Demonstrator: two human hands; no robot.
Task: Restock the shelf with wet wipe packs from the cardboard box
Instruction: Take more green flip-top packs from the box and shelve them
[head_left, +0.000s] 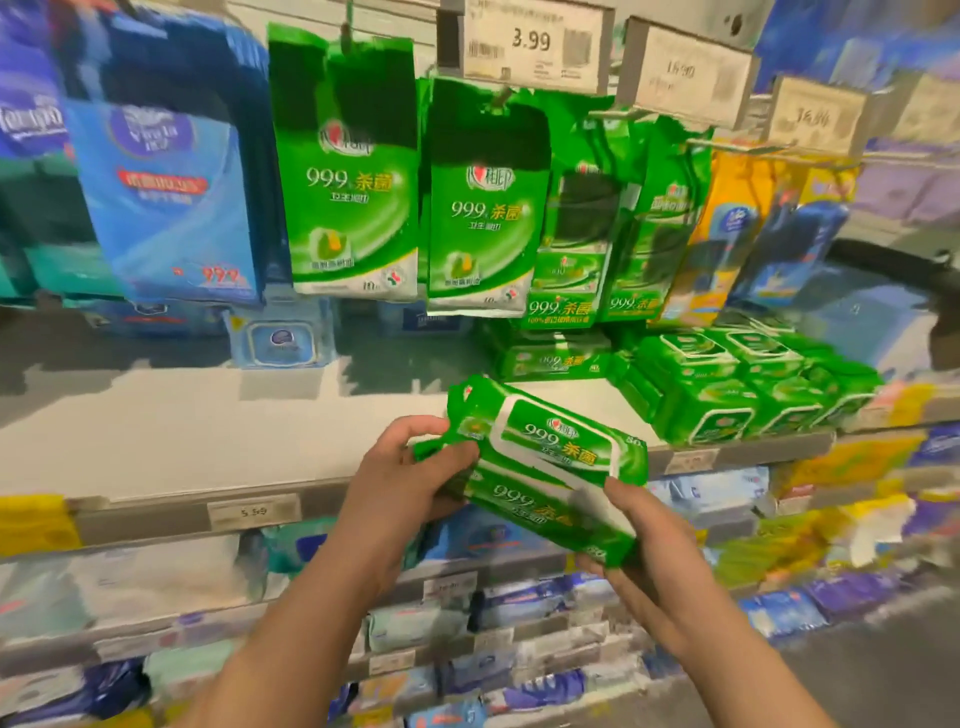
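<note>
left hand (402, 470): grips the left end of two stacked green wet wipe packs (540, 462).
right hand (641, 540): grips their lower right end.
packs: held in the air just in front of the shelf (182, 447) edge.
on shelf: stacked green packs (727, 384) at right.
above: hanging green packs (353, 171).

A price tag reading 3.99 (535, 44) is mounted above the hooks, with two blurred price tags (685, 75) set to its right. Blue tissue packs (166, 202) are hung at the upper left, and yellow and blue packs (748, 234) are hung at the upper right. A blue lidded pack (280, 340) is stood near the back of the shelf, and a label reading 5.59 (253, 512) is fixed to its front edge, while lower rows of blurred packs (467, 623) are seen beneath.
</note>
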